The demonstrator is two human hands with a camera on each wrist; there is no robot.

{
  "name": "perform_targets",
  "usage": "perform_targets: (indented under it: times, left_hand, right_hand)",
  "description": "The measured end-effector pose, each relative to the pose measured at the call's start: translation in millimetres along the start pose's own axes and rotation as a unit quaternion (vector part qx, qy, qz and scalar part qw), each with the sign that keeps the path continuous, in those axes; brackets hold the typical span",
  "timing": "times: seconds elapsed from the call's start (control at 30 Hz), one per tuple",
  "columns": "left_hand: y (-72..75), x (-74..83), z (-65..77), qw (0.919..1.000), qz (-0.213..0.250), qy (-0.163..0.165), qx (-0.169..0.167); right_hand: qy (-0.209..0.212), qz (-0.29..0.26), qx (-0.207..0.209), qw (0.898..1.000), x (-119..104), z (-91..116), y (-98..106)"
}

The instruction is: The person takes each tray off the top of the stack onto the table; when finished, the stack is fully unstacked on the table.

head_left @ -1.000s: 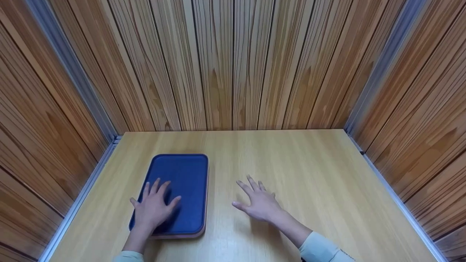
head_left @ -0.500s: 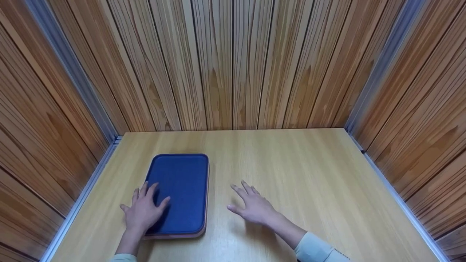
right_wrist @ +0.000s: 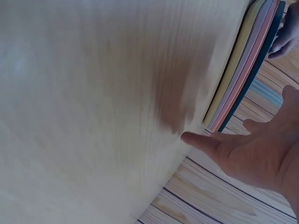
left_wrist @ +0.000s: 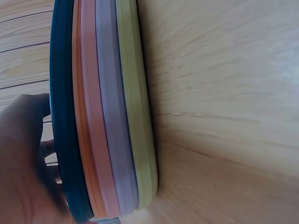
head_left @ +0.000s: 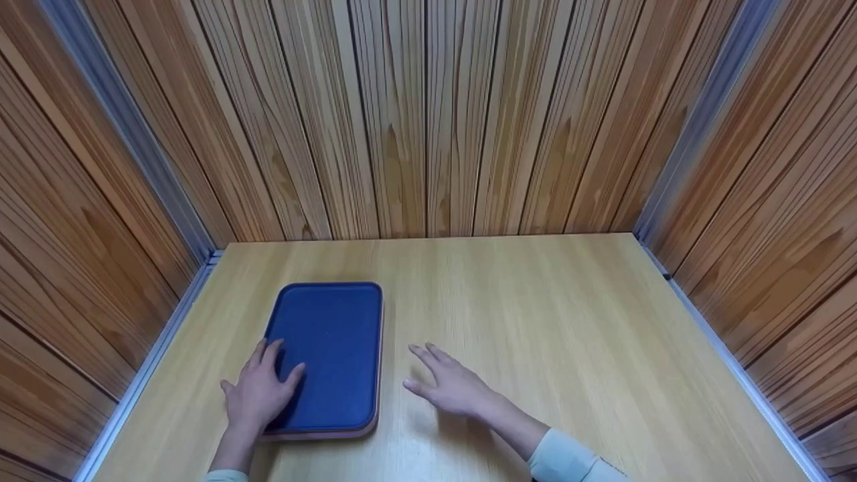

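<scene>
A stack of shallow rectangular trays with rounded corners lies on the left half of the table, a dark blue tray [head_left: 328, 355] on top. Below it, the left wrist view shows an orange-pink tray [left_wrist: 93, 116], a lavender tray [left_wrist: 112, 93] and a yellow tray [left_wrist: 135, 102]. My left hand [head_left: 256, 395] is at the stack's left edge, fingers spread, thumb over the blue surface; whether it touches is unclear. To the right of the stack, my right hand [head_left: 452, 385] hovers over the table with straight fingers, holding nothing. Its shadow falls on the wood below.
The light wooden table [head_left: 535, 308] meets a wood-plank wall [head_left: 428, 120] at the back. Plank walls also stand at both sides, with metal rails [head_left: 730, 355] along the table's side edges.
My left hand has shifted left from over the blue tray to its left edge. The right hand has moved left and slightly nearer, toward the stack. The trays stay in place.
</scene>
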State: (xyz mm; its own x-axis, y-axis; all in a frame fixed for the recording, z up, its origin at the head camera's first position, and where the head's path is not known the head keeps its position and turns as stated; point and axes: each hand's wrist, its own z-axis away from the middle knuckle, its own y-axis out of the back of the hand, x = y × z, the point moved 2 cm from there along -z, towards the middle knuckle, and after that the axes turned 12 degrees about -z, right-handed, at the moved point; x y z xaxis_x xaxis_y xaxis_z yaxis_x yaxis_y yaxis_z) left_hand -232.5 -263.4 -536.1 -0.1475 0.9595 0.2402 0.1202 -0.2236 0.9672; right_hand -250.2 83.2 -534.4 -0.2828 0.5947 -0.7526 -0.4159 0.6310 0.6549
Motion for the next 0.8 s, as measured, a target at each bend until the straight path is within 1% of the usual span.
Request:
perform_targets:
  times: [0.23,0.37,0.5,0.6,0.73,0.8]
  left_hand:
    - [-3.4,-3.4,-0.4,0.9995,0.027,0.012,-0.008]
    - [-3.5,-5.9,1.7,0.998,0.061,0.013,0.002]
    - [-2.0,-8.5,3.1,0.9951,0.097,0.015,0.014]
    - [-0.8,-10.8,2.4,0.9938,0.105,0.029,0.018]
    - [-1.2,-14.1,0.4,0.9931,0.103,0.053,0.022]
    - [-1.0,-15.8,0.2,0.9921,0.104,0.064,0.029]
  right_hand:
    - [0.008,0.006,-0.013,1.0,-6.0,-4.5,-14.5]
    - [0.006,0.009,-0.025,1.0,-8.6,-4.4,-24.6]
    - [0.006,0.012,-0.03,0.999,-10.9,-3.2,-31.8]
    - [0.006,0.016,-0.031,0.999,-13.6,-3.0,-34.5]
    - [0.002,0.021,-0.036,0.999,-17.4,-3.2,-36.9]
    - [0.001,0.024,-0.04,0.999,-18.9,-3.5,-38.3]
